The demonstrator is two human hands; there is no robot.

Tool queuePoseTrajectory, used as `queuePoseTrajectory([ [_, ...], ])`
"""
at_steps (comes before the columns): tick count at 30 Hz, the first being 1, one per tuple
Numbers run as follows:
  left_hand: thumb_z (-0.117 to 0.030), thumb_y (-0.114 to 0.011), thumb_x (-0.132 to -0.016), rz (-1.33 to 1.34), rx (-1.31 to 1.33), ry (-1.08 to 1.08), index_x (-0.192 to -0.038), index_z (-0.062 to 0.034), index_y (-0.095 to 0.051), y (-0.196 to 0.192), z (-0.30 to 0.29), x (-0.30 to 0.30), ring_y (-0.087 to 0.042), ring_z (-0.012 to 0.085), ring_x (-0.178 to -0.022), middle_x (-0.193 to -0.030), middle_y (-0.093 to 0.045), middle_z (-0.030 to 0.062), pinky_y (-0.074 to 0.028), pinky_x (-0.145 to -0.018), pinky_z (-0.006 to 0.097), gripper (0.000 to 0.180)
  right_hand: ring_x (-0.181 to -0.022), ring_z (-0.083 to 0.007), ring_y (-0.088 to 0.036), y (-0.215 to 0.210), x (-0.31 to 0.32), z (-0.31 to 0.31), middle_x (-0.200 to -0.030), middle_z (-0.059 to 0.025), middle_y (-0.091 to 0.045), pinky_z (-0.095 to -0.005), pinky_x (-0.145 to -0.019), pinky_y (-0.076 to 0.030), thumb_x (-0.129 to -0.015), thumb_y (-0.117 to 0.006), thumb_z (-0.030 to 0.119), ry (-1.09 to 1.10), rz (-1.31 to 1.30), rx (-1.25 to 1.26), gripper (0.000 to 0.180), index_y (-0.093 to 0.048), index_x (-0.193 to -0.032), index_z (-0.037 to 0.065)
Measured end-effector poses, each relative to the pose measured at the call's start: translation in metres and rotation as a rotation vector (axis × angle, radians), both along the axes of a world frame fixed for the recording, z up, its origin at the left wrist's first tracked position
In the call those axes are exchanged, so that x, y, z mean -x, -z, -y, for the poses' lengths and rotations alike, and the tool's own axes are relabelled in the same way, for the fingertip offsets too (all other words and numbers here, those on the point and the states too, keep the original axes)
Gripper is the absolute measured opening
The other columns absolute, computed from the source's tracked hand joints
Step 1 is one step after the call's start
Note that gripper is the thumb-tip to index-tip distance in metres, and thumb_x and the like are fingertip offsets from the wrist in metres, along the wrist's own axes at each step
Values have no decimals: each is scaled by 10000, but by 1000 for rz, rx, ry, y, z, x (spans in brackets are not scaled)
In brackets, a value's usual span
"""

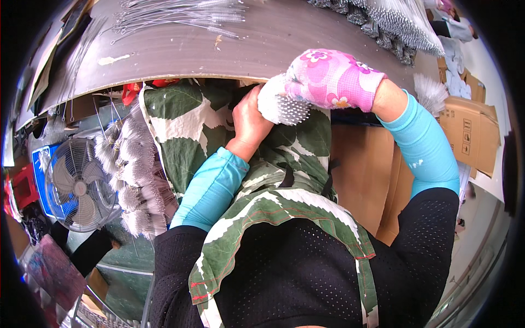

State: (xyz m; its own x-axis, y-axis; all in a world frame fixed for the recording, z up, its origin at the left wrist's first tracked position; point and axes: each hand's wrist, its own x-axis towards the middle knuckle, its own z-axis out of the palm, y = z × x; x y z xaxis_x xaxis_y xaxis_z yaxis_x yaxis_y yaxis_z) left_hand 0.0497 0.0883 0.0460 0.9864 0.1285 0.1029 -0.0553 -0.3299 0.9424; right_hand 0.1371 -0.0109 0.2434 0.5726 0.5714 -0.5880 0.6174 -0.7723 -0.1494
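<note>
In front of the apron, below the table edge, my two hands meet at a tight bundle of thin wire brushes point(292, 111), its many silvery tips facing me. My bare left hand point(252, 119) is closed around the bundle's left side, with its fingers partly hidden. My right hand point(334, 80) wears a pink flowered cloth glove and curls over the bundle from the upper right. Its separate fingers are hard to make out. White material shows between the hands, and I cannot tell whether it is bristles or cloth.
Loose wire brushes point(180, 15) lie on the brown table point(262, 52), with brush bundles point(391, 24) stacked at the far right. More bundles point(136, 169) hang at the left beside a fan point(80, 187). Cardboard boxes point(469, 134) stand at the right.
</note>
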Motion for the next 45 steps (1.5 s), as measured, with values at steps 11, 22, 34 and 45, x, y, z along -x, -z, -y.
queuePoseTrajectory([
  [11, -191, -748, -651, 29, 52, 3, -1043, -83, -590, 6, 2, -1, -627, 320, -888, -971, -648, 132, -510, -757, 379, 437, -702, -268, -604, -4, -20, 14, -750, -155, -631, -367, -650, -474, -868, -534, 299, -103, -159, -52, 315, -635, -816, 5],
  [22, -183, -749, -663, -13, 62, 42, -1071, -91, -594, 11, 0, 0, -630, 321, -900, -973, -652, 136, -512, -766, 365, 446, -576, -206, -552, 2, -10, 12, -630, -104, -601, -333, -602, -451, -866, -529, 318, 40, -247, -106, 351, -641, -806, -9],
  [34, -157, -746, -663, -19, 226, 38, -1030, -81, -593, 10, 4, 1, -631, 313, -876, -946, -648, 132, -508, -754, 355, 405, -658, -278, -607, -9, -11, 6, -711, -146, -641, -359, -644, -468, -793, -542, 292, 380, -318, -47, 288, -658, -770, 29],
  [45, -160, -733, -664, 38, 34, -7, -1049, -78, -583, 3, 2, 1, -629, 320, -875, -949, -646, 141, -508, -753, 380, 421, -750, -360, -604, -13, -4, 10, -789, -214, -627, -410, -704, -468, -823, -523, 279, 217, -209, -76, 302, -644, -833, 2],
])
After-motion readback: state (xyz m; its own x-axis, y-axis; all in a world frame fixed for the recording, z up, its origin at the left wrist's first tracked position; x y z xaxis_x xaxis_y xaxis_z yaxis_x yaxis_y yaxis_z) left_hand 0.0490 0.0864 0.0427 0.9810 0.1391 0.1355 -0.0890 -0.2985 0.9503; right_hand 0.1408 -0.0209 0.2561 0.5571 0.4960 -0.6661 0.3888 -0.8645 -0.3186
